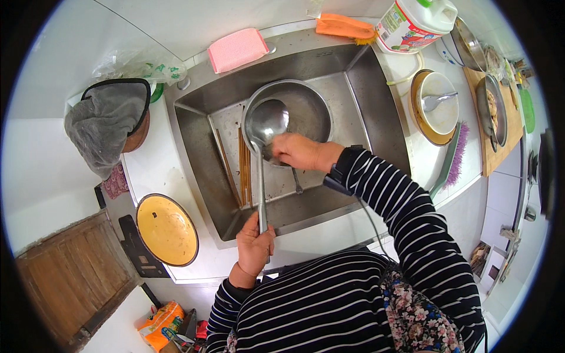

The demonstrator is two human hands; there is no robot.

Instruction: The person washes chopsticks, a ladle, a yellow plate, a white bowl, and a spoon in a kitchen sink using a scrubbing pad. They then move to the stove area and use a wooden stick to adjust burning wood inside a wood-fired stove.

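Note:
My left hand (255,240) grips the handle of a long metal ladle (261,189) at the sink's front edge. The ladle's round bowl hangs over a round metal basin (311,103) in the stainless steel sink (379,110). My right hand (298,151) is beside the ladle's bowl, fingers curled and slightly blurred; whether it holds something is hidden. Several wooden chopsticks (245,176) lie on the sink floor left of the basin. A small metal spoon (297,183) shows at the basin's near side, partly hidden.
A yellow bowl (167,229) stands on the left counter, below a grey cloth (108,119). Behind the sink are a pink sponge (238,49) and an orange brush (346,27). On the right are a white jug (415,26), stacked bowls (437,119) and a purple-bristled brush (457,154).

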